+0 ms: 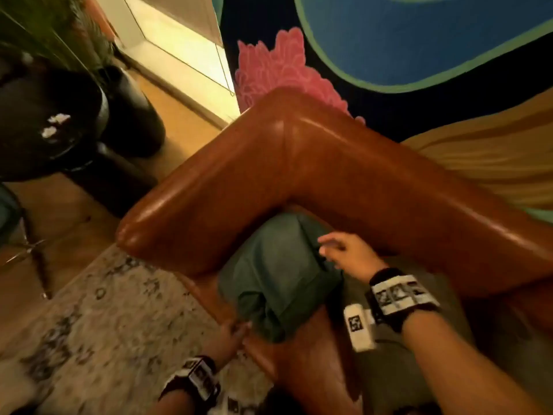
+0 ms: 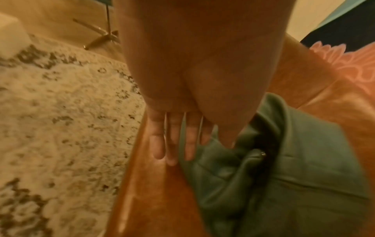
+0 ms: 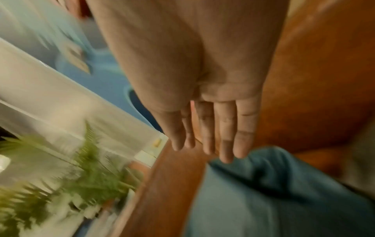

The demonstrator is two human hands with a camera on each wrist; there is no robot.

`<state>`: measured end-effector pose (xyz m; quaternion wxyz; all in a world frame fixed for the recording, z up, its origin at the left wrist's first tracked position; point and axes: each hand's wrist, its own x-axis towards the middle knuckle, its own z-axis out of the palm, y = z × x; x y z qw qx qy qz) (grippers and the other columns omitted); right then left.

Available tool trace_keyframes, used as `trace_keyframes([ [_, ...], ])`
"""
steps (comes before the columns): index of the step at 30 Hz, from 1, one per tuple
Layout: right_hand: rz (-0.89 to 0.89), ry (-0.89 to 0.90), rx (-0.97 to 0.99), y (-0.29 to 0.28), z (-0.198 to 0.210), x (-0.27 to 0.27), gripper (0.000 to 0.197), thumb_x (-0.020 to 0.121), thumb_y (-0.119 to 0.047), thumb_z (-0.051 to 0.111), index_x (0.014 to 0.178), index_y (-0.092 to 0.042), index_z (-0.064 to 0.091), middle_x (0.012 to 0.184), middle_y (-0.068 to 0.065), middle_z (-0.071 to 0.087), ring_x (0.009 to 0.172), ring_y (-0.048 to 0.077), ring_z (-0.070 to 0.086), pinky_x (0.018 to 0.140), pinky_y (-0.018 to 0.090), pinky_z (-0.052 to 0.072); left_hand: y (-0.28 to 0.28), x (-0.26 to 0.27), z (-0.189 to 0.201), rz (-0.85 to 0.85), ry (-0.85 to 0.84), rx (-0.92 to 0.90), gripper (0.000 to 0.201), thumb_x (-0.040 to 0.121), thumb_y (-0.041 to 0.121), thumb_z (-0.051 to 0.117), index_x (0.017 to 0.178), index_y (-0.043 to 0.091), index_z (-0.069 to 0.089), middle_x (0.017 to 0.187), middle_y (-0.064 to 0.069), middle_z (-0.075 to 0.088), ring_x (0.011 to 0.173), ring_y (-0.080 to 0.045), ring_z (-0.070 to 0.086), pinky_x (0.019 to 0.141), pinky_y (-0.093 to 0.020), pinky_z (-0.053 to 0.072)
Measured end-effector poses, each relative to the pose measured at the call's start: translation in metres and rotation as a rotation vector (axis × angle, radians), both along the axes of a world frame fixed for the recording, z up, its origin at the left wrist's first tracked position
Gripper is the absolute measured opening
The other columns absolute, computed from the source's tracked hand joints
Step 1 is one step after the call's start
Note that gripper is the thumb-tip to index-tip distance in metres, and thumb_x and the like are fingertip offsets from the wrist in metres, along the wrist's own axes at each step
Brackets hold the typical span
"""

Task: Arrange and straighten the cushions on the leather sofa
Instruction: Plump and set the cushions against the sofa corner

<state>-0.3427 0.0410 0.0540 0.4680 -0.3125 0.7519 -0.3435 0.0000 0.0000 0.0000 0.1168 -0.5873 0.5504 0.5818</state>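
sofa (image 1: 269,163) corner: cushion (image 1: 278,274) between flat hands

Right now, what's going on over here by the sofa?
A person is tidying a green cushion tucked into the corner of the brown leather sofa. The left hand lies with straight fingers at the cushion's near end, by the seat edge. The right hand is open at its far side. Neither grips it.
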Motion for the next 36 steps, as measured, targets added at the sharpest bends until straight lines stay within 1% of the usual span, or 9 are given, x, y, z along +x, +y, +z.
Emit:
trace_keyframes([
  [3,0.108,0.139,0.316,-0.002,-0.053,0.023,0.06,0.089,-0.026,0.073,0.142,-0.009,0.051,0.143,0.012,0.056,0.13,0.026,0.054,0.103,0.029,0.041,-0.027,-0.05,-0.018,0.059,-0.006,-0.008,0.079,0.083,0.046,0.075,0.142,0.01,0.038,0.136,-0.006,0.056,0.108,-0.017,0.058,0.062,-0.013,0.053],
  [7,0.125,0.195,0.425,0.013,-0.1,0.046,0.076,0.075,-0.043,0.082,0.138,-0.014,0.051,0.141,0.01,0.057,0.131,0.029,0.052,0.108,0.036,0.042,-0.027,-0.061,-0.043,0.483,-0.037,0.104,0.12,0.072,0.014,0.088,0.154,0.015,0.001,0.146,-0.014,0.043,0.127,-0.041,0.05,0.091,-0.054,0.053],
  [10,0.176,0.228,0.461,0.005,-0.094,0.031,0.063,0.079,-0.044,0.078,0.13,-0.012,0.059,0.132,0.012,0.063,0.124,0.03,0.058,0.103,0.039,0.047,-0.04,-0.057,-0.053,0.429,0.026,0.139,0.129,0.07,0.02,0.091,0.156,0.039,-0.003,0.149,-0.011,0.043,0.118,-0.042,0.059,0.08,-0.056,0.059],
  [15,0.161,0.205,0.268,-0.049,-0.05,-0.007,0.05,0.089,-0.051,0.066,0.119,-0.011,0.066,0.121,0.009,0.07,0.116,0.028,0.064,0.099,0.038,0.049,-0.07,-0.052,-0.052,0.151,-0.044,-0.115,0.066,0.082,0.054,0.073,0.136,0.022,0.051,0.11,-0.009,0.073,0.072,-0.024,0.075,0.053,-0.035,0.06],
  [18,0.076,0.244,0.233,-0.088,-0.027,-0.025,0.055,0.095,-0.048,0.059,0.132,-0.007,0.06,0.13,0.011,0.064,0.125,0.031,0.057,0.098,0.033,0.043,-0.09,-0.077,-0.041,-0.073,-0.092,-0.253,0.034,0.099,0.044,0.054,0.104,0.013,0.069,0.081,-0.011,0.075,0.066,-0.025,0.073,0.064,-0.041,0.061],
  [25,-0.374,0.33,0.232,-0.068,-0.06,-0.036,0.057,0.099,-0.043,0.054,0.152,-0.026,0.039,0.154,0.012,0.039,0.14,0.037,0.038,0.112,0.051,0.036,-0.14,-0.077,-0.068,0.015,-0.174,-0.261,0.034,0.104,0.026,0.051,0.121,0.002,0.069,0.122,-0.023,0.068,0.115,-0.036,0.063,0.093,-0.036,0.044],
  [30,-0.591,-0.283,0.424,-0.051,-0.114,0.009,0.098,0.074,-0.091,0.038,0.156,-0.048,0.005,0.165,0.002,0.022,0.147,0.041,0.028,0.09,0.059,0.049,-0.165,-0.061,-0.079,0.156,-0.161,-0.176,0.037,0.101,0.028,0.053,0.122,0.001,0.068,0.122,-0.02,0.068,0.116,-0.036,0.063,0.102,-0.04,0.048],
  [32,-0.62,-0.394,0.345,-0.072,-0.124,0.019,0.107,0.061,-0.1,0.036,0.152,-0.057,0.002,0.166,-0.003,0.021,0.149,0.038,0.024,0.103,0.066,0.041,-0.169,-0.057,-0.079,0.152,-0.209,-0.204,0.037,0.102,0.027,0.052,0.121,0.0,0.068,0.118,-0.021,0.069,0.115,-0.038,0.063,0.099,-0.039,0.05],
  [36,-0.576,-0.512,0.274,-0.124,-0.11,0.025,0.077,0.095,-0.066,0.042,0.154,-0.053,-0.007,0.167,-0.005,0.015,0.149,0.036,0.026,0.109,0.064,0.036,-0.179,-0.046,-0.083,0.029,-0.327,-0.259,0.038,0.106,0.024,0.041,0.124,0.0,0.064,0.126,-0.024,0.064,0.116,-0.04,0.06,0.094,-0.039,0.048],
])
